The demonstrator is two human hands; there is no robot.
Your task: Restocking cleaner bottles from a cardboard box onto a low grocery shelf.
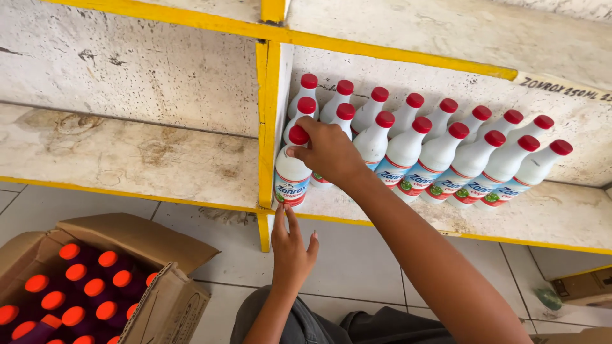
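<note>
Nearest, at the lower left, a cardboard box stands open on the tiled floor, packed with dark bottles with orange caps. The person crouches beside it. Their left hand is open, fingers pointing up, fingertips touching the yellow front edge of the shelf right under a white bottle. The right hand reaches farther in and is closed around the neck of that bottle, just below its red cap; the bottle stands upright at the front left corner of the right compartment, against the yellow divider. Behind and to the right of it, two rows of matching white bottles run along the shelf to the back wall.
</note>
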